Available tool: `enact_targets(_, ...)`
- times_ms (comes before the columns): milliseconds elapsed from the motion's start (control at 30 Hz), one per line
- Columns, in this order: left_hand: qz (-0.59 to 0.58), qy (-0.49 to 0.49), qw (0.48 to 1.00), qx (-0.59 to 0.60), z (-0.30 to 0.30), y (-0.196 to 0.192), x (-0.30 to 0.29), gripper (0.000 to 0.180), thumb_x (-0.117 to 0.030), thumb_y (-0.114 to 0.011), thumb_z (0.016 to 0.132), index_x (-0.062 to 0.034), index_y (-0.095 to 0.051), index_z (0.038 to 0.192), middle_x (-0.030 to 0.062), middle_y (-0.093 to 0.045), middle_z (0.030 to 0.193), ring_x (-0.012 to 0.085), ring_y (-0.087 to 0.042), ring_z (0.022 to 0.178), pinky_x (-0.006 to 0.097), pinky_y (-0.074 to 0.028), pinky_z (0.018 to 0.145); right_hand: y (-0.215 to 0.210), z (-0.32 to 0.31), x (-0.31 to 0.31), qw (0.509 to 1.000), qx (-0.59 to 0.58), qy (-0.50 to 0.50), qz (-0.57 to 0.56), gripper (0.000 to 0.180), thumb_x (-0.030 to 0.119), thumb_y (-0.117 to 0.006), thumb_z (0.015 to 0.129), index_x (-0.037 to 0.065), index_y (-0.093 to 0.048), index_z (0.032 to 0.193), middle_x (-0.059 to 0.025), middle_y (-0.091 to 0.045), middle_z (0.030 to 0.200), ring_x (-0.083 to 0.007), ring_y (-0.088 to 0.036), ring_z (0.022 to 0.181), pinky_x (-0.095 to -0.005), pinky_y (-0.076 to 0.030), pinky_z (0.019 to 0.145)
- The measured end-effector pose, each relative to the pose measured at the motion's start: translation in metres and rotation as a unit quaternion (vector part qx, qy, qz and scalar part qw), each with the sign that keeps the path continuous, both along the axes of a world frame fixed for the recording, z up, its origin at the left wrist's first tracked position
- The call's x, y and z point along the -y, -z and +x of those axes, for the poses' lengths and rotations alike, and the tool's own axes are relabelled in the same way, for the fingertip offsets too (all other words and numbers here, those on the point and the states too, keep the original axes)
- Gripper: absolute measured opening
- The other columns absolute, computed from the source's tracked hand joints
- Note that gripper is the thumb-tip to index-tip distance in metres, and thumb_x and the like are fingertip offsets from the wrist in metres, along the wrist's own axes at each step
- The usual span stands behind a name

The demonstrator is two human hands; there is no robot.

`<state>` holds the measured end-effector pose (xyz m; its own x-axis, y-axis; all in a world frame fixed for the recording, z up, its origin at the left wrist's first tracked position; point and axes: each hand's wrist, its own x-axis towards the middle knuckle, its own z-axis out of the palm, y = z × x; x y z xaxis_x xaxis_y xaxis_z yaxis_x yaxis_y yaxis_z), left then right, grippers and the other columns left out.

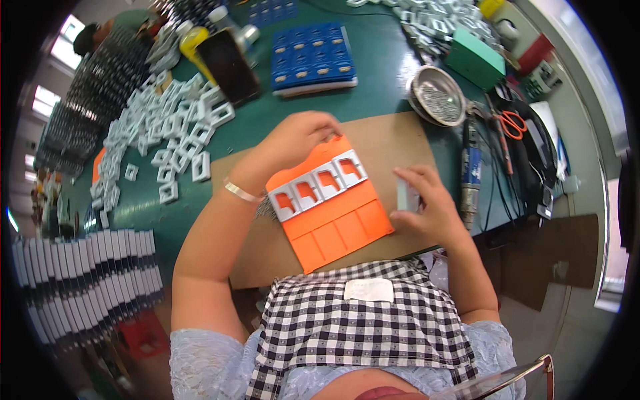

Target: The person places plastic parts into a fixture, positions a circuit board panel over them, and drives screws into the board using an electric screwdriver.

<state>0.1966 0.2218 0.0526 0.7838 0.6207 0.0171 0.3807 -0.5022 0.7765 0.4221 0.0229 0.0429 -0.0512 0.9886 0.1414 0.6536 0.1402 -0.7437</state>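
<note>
Eyeglasses (521,370) are showing below my right hand (427,205), which is pinching a pale piece (403,196); left hand (300,137) gripping, I can't tell.

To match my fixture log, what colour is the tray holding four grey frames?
The tray is bright orange, best seen in the head view.

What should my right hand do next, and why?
Probably carry the pale piece in your right hand to the orange tray: its near recesses show no frames, while four grey frames sit in a row beyond them.
</note>
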Motion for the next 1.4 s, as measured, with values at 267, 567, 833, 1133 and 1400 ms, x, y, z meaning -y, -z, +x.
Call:
enact_targets(267, 0.134, 0.104, 0.985, 0.019, 0.213, -0.004, -0.031, 0.022, -0.008, -0.050, 0.092, -0.0060, -0.067, 0.107, 0.0142, -0.067, 0.096, 0.0260, -0.063, 0.090, 0.036, -0.050, 0.081, 0.003, -0.010, 0.027, 0.997, 0.062, 0.044, 0.001, 0.065, 0.028, -0.079, 0.072, 0.017, -0.053, 0.131, -0.0118, -0.053, 0.119, -0.0315, -0.062, 0.095, -0.0393, -0.051, 0.080)
enact_targets(567, 0.297, 0.169, 0.933, 0.116, 0.248, 0.022, -0.047, 0.031, -0.025, -0.059, 0.090, -0.0134, -0.064, 0.119, 0.0164, -0.061, 0.120, 0.0331, -0.057, 0.112, 0.040, -0.046, 0.096, 0.019, -0.016, 0.025, 0.973, 0.220, -0.075, 0.019, 0.039, 0.032, -0.076, 0.072, 0.017, -0.064, 0.106, -0.0064, -0.055, 0.109, -0.0250, -0.062, 0.084, -0.0374, -0.051, 0.068)
enact_targets(833, 0.243, 0.104, 0.963, 0.049, 0.172, -0.009, -0.039, 0.026, -0.026, -0.054, 0.095, -0.0107, -0.068, 0.110, 0.0120, -0.066, 0.106, 0.0301, -0.061, 0.101, 0.040, -0.048, 0.086, 0.011, -0.029, 0.050, 0.968, 0.244, -0.058, -0.001, 0.034, 0.031, -0.075, 0.073, 0.016, -0.064, 0.101, -0.0066, -0.056, 0.107, -0.0241, -0.062, 0.083, -0.0374, -0.051, 0.067)
enact_targets(1133, 0.266, -0.039, 0.963, 0.027, -0.100, -0.012, 0.026, 0.025, -0.005, -0.061, 0.087, -0.0052, -0.065, 0.112, 0.0118, -0.063, 0.113, 0.0295, -0.059, 0.108, 0.035, -0.047, 0.093, -0.010, -0.020, 0.050, 0.996, 0.079, -0.023, -0.043, 0.060, 0.017, -0.078, 0.073, 0.013, -0.055, 0.128, -0.0165, -0.051, 0.123, -0.0358, -0.057, 0.107, -0.0418, -0.051, 0.081)
enact_targets(1400, 0.307, -0.007, 0.951, -0.030, -0.067, 0.019, 0.086, 0.053, -0.016, -0.065, 0.086, -0.0096, -0.049, 0.137, 0.0128, -0.043, 0.145, 0.0315, -0.038, 0.136, 0.041, -0.036, 0.109, -0.004, -0.040, 0.032, 0.984, 0.143, -0.102, -0.020, 0.085, 0.015, -0.079, 0.068, 0.012, -0.039, 0.143, -0.0136, -0.053, 0.122, -0.0320, -0.057, 0.102, -0.0393, -0.047, 0.086)
